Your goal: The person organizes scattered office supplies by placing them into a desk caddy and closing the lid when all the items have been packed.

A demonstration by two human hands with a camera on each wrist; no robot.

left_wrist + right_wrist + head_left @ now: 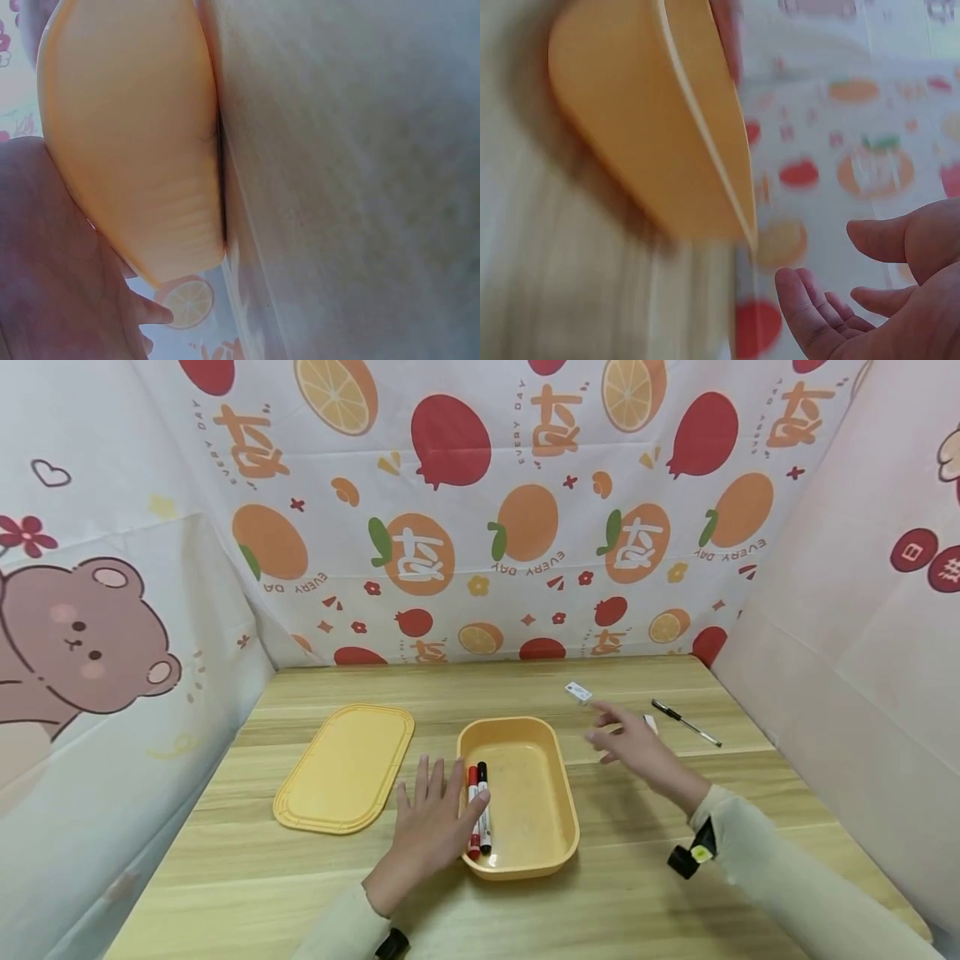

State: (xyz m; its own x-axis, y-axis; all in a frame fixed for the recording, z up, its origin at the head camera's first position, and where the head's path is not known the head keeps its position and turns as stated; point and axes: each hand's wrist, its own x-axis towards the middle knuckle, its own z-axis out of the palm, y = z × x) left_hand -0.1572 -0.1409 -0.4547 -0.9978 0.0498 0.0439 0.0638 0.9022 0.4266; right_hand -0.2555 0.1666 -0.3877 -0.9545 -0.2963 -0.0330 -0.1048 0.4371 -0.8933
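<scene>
My left hand (429,828) rests at the left rim of a yellow plastic box (528,872), fingers straight and spread. Inside the box, along its left wall, a red marker (473,777) and a black marker (484,831) lie side by side, partly covered by the thumb. To the right, my right hand (637,753) hovers over the table with loosely bent fingers and holds nothing. A small white block (578,692) lies just beyond its fingertips. Behind that hand a second white item (650,723) is mostly hidden. The right wrist view shows the right hand's thumb and fingers apart.
A yellow lid (348,768) lies flat on the wooden table (615,902), left of the box. At the right, a black-and-clear pen (686,722) lies slanted. Printed fabric (465,610) hangs along the back and both sides.
</scene>
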